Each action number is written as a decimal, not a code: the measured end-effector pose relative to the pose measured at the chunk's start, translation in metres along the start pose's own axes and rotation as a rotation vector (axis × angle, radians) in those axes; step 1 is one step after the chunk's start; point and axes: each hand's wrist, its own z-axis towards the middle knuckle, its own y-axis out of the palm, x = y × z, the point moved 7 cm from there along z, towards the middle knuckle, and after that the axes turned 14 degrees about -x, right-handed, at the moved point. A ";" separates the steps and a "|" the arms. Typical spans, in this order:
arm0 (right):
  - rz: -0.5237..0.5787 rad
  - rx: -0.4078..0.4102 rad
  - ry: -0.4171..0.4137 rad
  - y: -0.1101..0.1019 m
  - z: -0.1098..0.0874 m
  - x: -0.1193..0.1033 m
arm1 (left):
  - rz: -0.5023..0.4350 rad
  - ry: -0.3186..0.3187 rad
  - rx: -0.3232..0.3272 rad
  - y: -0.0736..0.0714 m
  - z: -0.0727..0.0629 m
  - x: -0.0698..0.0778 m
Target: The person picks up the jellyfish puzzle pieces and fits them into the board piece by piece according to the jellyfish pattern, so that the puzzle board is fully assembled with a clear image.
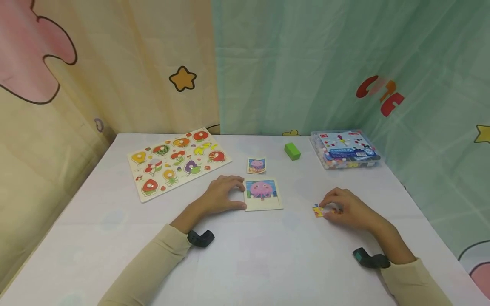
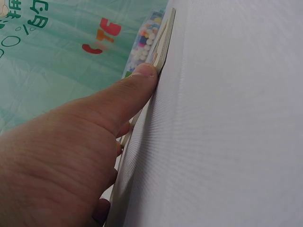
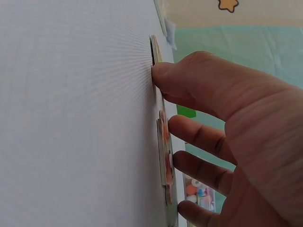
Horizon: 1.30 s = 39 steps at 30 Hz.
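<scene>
A square puzzle board with a pink jellyfish picture lies flat near the middle of the table. My left hand holds its left side, thumb at the lower corner and fingers by the upper one. In the left wrist view the thumb presses on the board's edge. To the right, my right hand grips a small yellow and orange puzzle piece, partly hidden by the fingers. The right wrist view shows the thumb on a thin piece and more flat pieces beside the fingertips.
Behind the board lies a small jellyfish picture card. A fruit peg puzzle lies at the back left. A green block and a clear box of colored beads stand toward the back right. Curtains border the table.
</scene>
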 end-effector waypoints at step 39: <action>0.023 -0.287 -0.115 0.046 0.162 -0.095 | 0.013 -0.013 -0.002 0.001 0.001 -0.001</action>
